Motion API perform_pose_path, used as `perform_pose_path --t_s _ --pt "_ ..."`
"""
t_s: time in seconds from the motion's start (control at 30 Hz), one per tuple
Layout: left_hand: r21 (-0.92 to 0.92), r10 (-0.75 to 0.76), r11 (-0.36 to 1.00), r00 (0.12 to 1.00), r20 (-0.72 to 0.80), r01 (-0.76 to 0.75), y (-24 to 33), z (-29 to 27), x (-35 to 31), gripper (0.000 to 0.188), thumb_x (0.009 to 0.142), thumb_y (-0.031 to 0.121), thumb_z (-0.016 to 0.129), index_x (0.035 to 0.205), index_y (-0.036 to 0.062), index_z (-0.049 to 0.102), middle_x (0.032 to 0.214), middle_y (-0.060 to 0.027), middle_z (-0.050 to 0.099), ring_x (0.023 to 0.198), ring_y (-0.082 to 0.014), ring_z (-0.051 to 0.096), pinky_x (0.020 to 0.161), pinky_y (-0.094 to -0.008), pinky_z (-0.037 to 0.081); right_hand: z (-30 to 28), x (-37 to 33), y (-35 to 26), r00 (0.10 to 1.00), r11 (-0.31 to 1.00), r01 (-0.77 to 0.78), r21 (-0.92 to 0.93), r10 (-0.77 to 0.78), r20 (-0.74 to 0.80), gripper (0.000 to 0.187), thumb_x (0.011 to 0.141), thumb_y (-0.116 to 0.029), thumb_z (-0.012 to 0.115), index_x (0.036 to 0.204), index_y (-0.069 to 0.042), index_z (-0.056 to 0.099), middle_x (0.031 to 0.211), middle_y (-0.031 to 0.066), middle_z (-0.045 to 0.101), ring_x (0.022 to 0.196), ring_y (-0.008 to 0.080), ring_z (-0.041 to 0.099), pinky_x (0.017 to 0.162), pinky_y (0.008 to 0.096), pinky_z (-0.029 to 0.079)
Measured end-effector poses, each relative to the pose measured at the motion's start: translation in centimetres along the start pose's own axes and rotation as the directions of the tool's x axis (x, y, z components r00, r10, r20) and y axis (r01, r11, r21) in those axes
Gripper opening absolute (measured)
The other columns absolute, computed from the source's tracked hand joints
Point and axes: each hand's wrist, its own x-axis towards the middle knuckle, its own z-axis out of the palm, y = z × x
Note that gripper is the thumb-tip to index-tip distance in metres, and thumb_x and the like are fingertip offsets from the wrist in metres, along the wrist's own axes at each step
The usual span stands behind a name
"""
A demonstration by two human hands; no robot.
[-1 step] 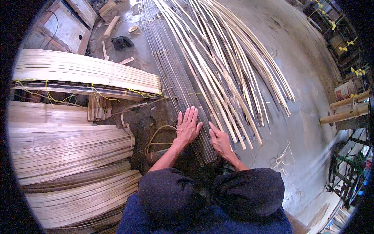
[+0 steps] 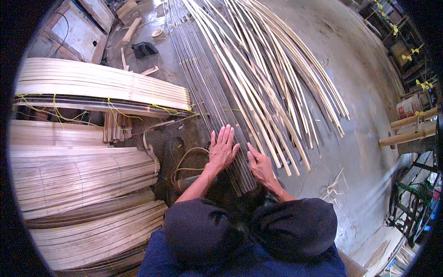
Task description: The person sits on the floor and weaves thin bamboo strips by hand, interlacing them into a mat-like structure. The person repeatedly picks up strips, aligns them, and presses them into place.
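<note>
My left hand [image 2: 223, 147] lies flat, palm down, on a row of dark, narrow bamboo strips [image 2: 198, 78] set side by side on the floor. Its fingers are stretched out and point away from me. Against the right edge of that row rests my right hand [image 2: 262, 168], turned on its side with the index finger straight. Its lower fingers are partly hidden, and nothing shows in its grasp. Just right of the row, a loose fan of pale bamboo strips [image 2: 251, 104] spreads over the floor, its near ends close to my right hand.
Bundles of wide pale slats [image 2: 83, 173] are stacked at my left. A slat bundle with yellow ties [image 2: 106, 83] lies beyond them. A black bag [image 2: 144, 50] sits at the far left. Bamboo poles [image 2: 408, 137] jut in from the right. Thin shavings [image 2: 338, 184] lie on the grey floor.
</note>
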Motion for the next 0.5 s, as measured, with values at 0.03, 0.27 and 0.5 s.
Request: perform_pose_path --t_s 0.03,0.27,0.5 --pt "0.007 -0.002 1.0 1.0 -0.005 0.002 -0.3 0.0 -0.2 0.069 0.099 0.045 0.051 0.153 0.0051 0.035 0.162 -0.0112 0.032 0.151 -0.0261 0.026 0.123 -0.0523 0.011 0.1 0.1 -0.8 1.0 0.999 0.018 0.029 -0.018 0.007 0.037 0.102 -0.016 0.058 0.137 -0.008 0.059 0.113 0.0274 0.068 0.093 0.0119 0.067 0.08 0.0303 0.053" --pt "0.088 0.042 0.995 0.998 -0.043 -0.038 -0.5 0.2 0.9 0.072 0.096 0.046 0.055 0.153 0.005 0.036 0.16 -0.0113 0.034 0.15 -0.0255 0.028 0.123 -0.0524 0.011 0.3 1.2 0.5 0.989 0.982 -0.075 -0.171 0.095 0.114 0.036 0.1 -0.017 0.059 0.133 -0.006 0.061 0.115 0.0263 0.064 0.099 0.0349 0.072 0.082 0.0353 0.055" --pt "-0.011 0.01 1.0 0.995 -0.102 -0.012 -0.8 0.4 1.0 0.069 0.097 0.043 0.057 0.154 0.0109 0.037 0.16 -0.0128 0.034 0.149 -0.0272 0.031 0.122 -0.0538 0.013 0.1 3.1 2.4 0.98 0.897 0.126 -0.424 -0.046 0.193 0.039 0.095 -0.024 0.061 0.134 -0.02 0.062 0.088 0.0253 0.066 0.074 0.0454 0.065 0.066 0.0519 0.052"
